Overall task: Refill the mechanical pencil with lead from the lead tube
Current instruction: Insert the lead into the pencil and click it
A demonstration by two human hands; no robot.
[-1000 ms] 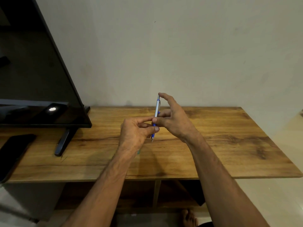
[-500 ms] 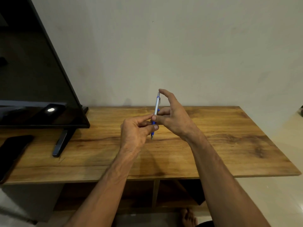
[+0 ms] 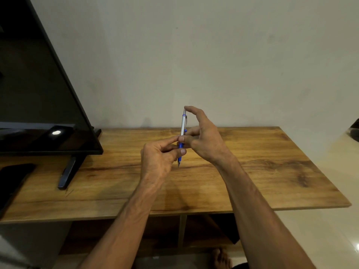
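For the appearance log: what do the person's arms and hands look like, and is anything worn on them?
Both forearms are bare to the frame's bottom edge: no sleeves, gloves, watch, bands or rings visible. The left hand and right hand show short, unpainted fingernails.

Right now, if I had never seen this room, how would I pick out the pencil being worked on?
Find the long wooden table against the pale wall, with a dark television at its left end. Above the table's middle, the left hand and right hand meet around the mechanical pencil. It is the only slim upright thing there: silver upper barrel, blue grip, tip pointing down.
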